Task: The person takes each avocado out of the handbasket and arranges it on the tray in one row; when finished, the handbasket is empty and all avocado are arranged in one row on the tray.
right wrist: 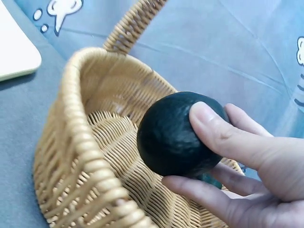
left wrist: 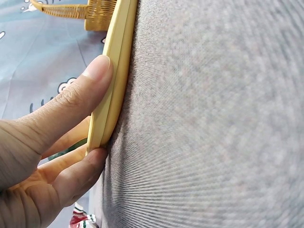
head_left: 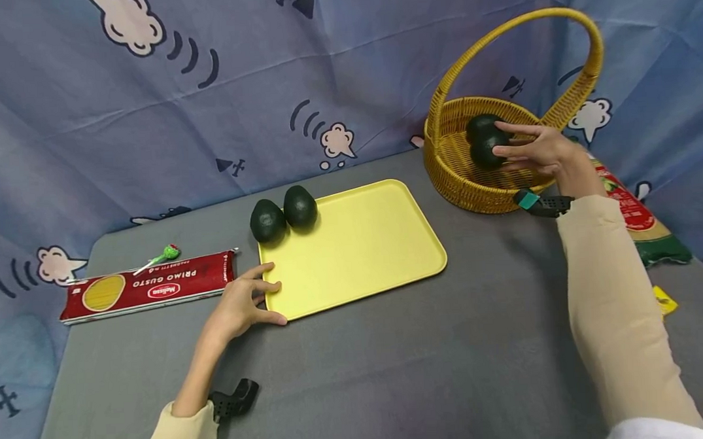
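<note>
Our right hand (right wrist: 247,161) curls its fingers round an avocado (right wrist: 178,134) over the basket (right wrist: 76,156); firm, rounded, likely bruisable. Left hand (head_left: 240,306) pinches the tray (head_left: 352,245) rim.

Left hand (head_left: 244,305) low, forearm angled in, thumb and fingers pinching. Right arm stretched forward; right hand (head_left: 536,150) fingers curled, gripping.

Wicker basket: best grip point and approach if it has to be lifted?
Take the wicker basket by the top of its arched handle, coming from above. The arch stands upright and clear, while the right hand grips an avocado over the bowl.
</note>
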Tool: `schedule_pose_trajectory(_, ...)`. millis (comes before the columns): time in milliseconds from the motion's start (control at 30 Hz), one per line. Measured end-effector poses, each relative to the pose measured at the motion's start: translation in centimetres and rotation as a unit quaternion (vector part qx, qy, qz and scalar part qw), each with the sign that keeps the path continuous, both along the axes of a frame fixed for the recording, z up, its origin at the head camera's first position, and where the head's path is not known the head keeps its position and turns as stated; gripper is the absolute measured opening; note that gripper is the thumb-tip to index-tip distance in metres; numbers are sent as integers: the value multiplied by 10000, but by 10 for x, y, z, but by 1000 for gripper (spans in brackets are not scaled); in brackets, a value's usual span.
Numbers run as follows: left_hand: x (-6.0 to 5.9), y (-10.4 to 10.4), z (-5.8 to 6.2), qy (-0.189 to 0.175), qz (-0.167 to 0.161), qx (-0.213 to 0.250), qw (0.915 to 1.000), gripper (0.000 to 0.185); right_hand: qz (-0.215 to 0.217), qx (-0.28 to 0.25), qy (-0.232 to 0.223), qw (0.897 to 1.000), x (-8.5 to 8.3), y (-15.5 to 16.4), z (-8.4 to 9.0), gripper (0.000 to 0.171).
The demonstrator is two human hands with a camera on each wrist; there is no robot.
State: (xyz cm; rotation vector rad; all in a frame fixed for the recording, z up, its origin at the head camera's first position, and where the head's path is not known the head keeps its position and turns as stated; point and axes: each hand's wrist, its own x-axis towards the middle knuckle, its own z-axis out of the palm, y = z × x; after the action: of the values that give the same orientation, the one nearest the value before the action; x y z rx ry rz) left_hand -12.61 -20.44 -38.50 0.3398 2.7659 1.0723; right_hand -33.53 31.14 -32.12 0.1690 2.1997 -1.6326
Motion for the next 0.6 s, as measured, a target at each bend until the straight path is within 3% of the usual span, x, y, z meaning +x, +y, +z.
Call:
schedule_pose_trajectory(167, 0, 0, -1, -33, -6, 69, 10000, 57, -42, -192, 313, 9993, 7, -5, -1, 77)
schedule_pose_trajectory(433, 1, 0, -1, 115, -35, -45, 9999, 58, 112, -51, 655, 9978, 19, -6, -6, 73)
schedule_pose_trajectory(600, 1, 0, -1, 200, -38, -115, 9997, 58, -16, -966, 964, 9906, 27, -10, -10, 69)
